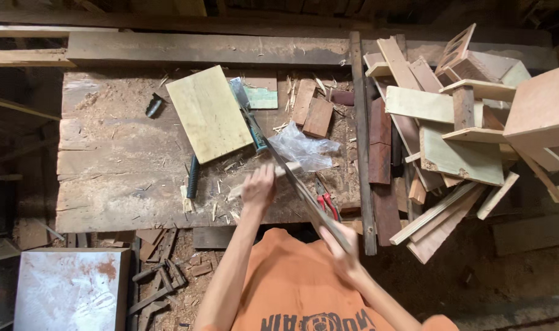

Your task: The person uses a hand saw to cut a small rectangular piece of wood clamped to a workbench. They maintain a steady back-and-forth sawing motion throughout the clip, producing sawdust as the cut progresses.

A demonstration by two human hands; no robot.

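Shavings litter the bench, so trimming looks well begun, not finished. Left hand presses a small wood piece, fingers curled over it; right hand grips a long saw-like blade slanting across that piece.

A sawdust-strewn wooden workbench bears a pale board, plastic bag and red-handled pliers.

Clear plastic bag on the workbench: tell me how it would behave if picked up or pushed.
The clear plastic bag is crumpled and thin, so it is probably floppy and very light. It looks empty, so a push would likely crumple or slide it over the sawdust on the workbench rather than roll it. It is unlikely to break.
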